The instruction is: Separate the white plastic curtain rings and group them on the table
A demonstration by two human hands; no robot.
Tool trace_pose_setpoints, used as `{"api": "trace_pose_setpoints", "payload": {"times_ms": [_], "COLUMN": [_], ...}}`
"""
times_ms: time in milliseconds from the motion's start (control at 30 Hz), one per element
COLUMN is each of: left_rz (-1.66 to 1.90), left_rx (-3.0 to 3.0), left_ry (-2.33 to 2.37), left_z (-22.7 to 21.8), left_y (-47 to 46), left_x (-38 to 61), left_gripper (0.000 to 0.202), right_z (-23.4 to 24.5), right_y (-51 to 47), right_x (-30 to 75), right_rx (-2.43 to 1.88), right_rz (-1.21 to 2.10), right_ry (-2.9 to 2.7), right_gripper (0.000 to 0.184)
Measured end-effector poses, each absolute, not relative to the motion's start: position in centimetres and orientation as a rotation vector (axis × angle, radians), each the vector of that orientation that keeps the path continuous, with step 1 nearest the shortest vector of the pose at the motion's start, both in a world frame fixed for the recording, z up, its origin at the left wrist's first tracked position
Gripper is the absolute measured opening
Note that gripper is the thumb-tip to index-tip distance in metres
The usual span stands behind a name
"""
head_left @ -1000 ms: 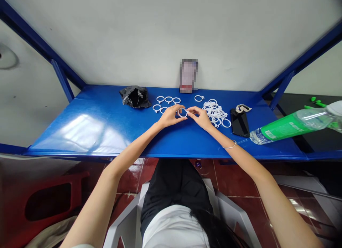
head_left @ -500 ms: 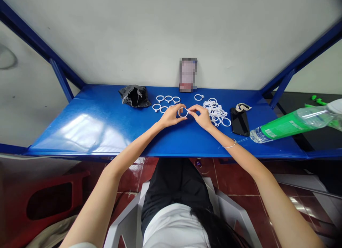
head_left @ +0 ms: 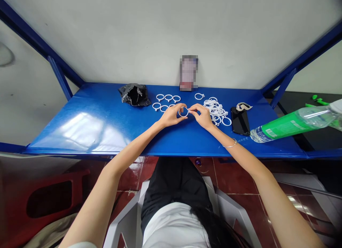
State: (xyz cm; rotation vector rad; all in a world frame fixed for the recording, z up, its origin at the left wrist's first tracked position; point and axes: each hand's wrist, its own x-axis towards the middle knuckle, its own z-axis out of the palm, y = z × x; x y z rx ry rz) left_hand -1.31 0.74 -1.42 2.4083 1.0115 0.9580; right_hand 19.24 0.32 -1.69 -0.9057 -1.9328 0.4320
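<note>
The left hand [head_left: 170, 116] is holding a white ring [head_left: 183, 116] over the bench [head_left: 133, 134], and the right hand [head_left: 202, 117] is pinching its edge. A heap of rings [head_left: 216, 111] is lying beside the right hand; rows of rings [head_left: 169, 100] are lying beyond the left.

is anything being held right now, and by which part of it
A white ring is held: the left hand curls around its left side, while the right hand pinches it at its right edge.
</note>
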Motion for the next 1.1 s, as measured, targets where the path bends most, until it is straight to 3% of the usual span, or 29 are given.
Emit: {"api": "trace_pose_setpoints", "payload": {"times_ms": [867,1100], "left_rz": [1.045,1.055], "left_rx": [2.421,2.434], "left_ry": [1.024,1.031], "left_z": [-1.61,-1.72], "left_y": [1.07,1.12], "left_x": [-1.62,-1.67], "left_gripper": [0.068,0.068], "right_z": [-1.51,-1.25], "right_y": [0.28,0.21], "right_x": [19.19,19.32], "right_rx": [-0.964,-0.958], "right_rz": [0.433,0.407], "right_ry": [-1.954,-1.969], "right_gripper": [0.036,0.033]}}
